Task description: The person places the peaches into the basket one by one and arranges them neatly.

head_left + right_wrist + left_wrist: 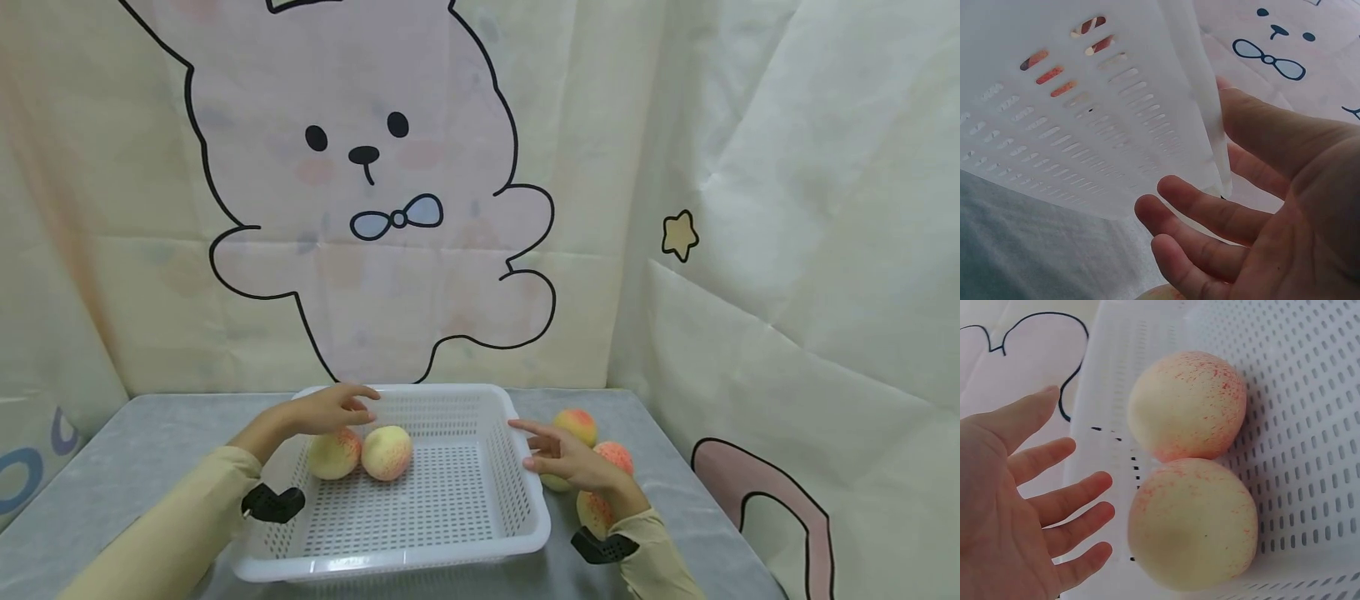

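My left hand (330, 411) hangs over the left part of a white plastic basket (390, 558), fingers spread and holding nothing. Close to its fingertips, two pale yellow peaches with red speckles sit side by side in the basket: one peach (334, 454) on the left, another peach (387, 453) on the right. In the left wrist view, a gap separates the fingers from both peaches (1192, 525). My right hand (562, 454) is at the basket's right rim, where its thumb touches the edge. Loosely bent, its other fingers (1216, 212) lie by the outer wall (1085, 125).
Outside the basket on the right, several more peaches lie partly behind my right hand and wrist, among them an orange-yellow peach (576, 425) and a redder peach (615, 455). A grey cloth (180, 425) covers the table. Printed curtains (585, 167) hang behind and beside it.
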The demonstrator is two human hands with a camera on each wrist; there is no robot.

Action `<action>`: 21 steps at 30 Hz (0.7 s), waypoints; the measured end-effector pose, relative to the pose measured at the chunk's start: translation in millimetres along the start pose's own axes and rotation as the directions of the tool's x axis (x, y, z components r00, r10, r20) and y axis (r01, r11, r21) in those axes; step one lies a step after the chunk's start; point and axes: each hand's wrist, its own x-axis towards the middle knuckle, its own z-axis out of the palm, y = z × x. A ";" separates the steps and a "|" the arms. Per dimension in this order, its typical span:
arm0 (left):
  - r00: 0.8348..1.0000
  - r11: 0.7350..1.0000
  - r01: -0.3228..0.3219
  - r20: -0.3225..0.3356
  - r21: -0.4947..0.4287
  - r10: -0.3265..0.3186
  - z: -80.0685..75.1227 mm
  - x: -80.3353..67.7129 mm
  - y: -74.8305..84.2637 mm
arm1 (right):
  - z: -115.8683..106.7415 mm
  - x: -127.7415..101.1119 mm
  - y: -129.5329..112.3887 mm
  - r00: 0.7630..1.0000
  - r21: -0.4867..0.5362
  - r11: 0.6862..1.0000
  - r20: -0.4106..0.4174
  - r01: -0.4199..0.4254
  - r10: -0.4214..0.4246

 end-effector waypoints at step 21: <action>0.998 0.995 -0.049 -0.044 -0.082 0.046 -20.1 -26.7 -4.8 | 0.0 1.1 0.3 1.000 0.018 1.000 0.006 -0.002 0.002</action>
